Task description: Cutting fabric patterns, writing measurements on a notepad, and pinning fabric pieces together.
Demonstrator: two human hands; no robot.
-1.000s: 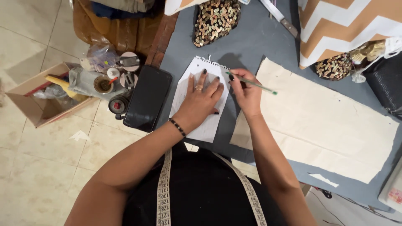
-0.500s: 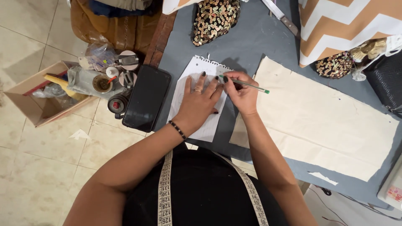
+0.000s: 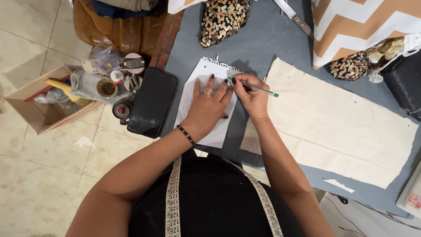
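My left hand lies flat, fingers spread, on a white sheet of torn notebook paper on the grey table. It wears rings and a dark bead bracelet. My right hand grips a thin green pencil with its tip at the sheet's upper right edge, beside my left fingertips. A long cream fabric piece lies just right of my right hand. A measuring tape hangs around my neck.
A black phone lies at the table's left edge beside thread spools and small jars. A cardboard box sits on the tiled floor. Sequined fabric, chevron cloth and a black bag lie at the back.
My right hand and pencil have shifted slightly left and up the sheet toward my left fingertips. The left hand stays pressed on the paper.
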